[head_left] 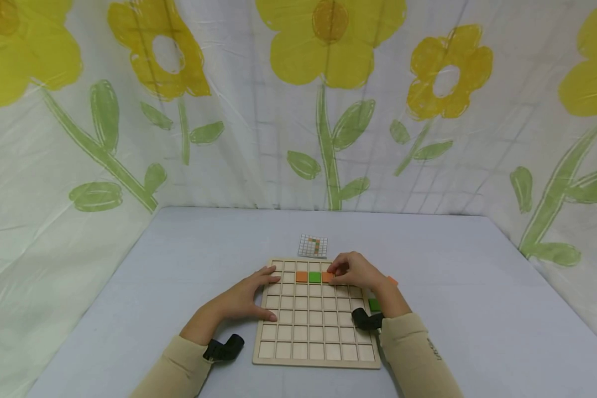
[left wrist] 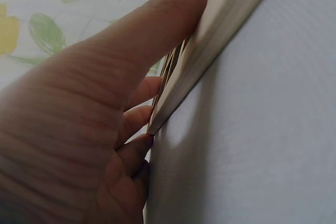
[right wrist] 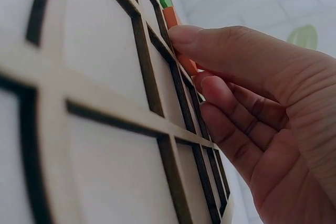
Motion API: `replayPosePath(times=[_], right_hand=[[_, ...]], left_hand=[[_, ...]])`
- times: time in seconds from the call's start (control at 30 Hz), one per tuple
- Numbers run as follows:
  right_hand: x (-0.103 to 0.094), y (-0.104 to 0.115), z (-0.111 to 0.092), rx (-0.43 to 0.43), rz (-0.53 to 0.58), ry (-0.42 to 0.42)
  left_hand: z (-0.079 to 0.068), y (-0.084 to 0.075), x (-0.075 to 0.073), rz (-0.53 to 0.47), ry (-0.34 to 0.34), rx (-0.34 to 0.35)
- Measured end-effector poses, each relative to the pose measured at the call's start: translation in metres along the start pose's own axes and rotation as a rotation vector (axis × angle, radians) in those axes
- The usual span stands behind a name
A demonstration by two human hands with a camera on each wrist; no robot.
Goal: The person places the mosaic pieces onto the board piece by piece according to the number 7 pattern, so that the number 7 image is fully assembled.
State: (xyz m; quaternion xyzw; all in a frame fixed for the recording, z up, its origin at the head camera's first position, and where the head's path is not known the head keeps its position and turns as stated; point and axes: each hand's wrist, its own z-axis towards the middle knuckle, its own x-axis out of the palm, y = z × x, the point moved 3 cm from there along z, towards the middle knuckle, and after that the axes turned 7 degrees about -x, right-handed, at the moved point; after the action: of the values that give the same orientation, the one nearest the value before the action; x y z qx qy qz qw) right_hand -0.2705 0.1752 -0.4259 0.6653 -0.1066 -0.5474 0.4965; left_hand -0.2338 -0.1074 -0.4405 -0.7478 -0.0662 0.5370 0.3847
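Note:
A wooden grid board (head_left: 315,333) lies on the table. In one of its upper rows sit an orange tile (head_left: 302,277) and a green tile (head_left: 314,277) side by side. Just right of the green one, my right hand (head_left: 356,272) pinches another orange tile (head_left: 325,278) at its cell; in the right wrist view the thumb presses this orange tile (right wrist: 170,17), which is partly hidden. My left hand (head_left: 241,297) rests on the board's left edge, fingers and thumb spread apart. The left wrist view shows its fingertips touching the board's side (left wrist: 181,80).
Behind the board lies a small card (head_left: 313,246) printed with a coloured grid. Right of the board, partly covered by the right arm, are a green piece (head_left: 375,304) and an orange piece (head_left: 392,281). A flower-patterned curtain (head_left: 249,138) hangs behind the table.

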Motion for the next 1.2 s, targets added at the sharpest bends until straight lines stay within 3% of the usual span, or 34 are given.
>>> replayPosePath(times=[1.2], right_hand=[[0.0002, -0.0002, 0.0003, -0.005, -0.002, 0.007]], left_hand=[[0.0006, 0.0007, 0.0013, -0.019, 0.001, -0.012]])
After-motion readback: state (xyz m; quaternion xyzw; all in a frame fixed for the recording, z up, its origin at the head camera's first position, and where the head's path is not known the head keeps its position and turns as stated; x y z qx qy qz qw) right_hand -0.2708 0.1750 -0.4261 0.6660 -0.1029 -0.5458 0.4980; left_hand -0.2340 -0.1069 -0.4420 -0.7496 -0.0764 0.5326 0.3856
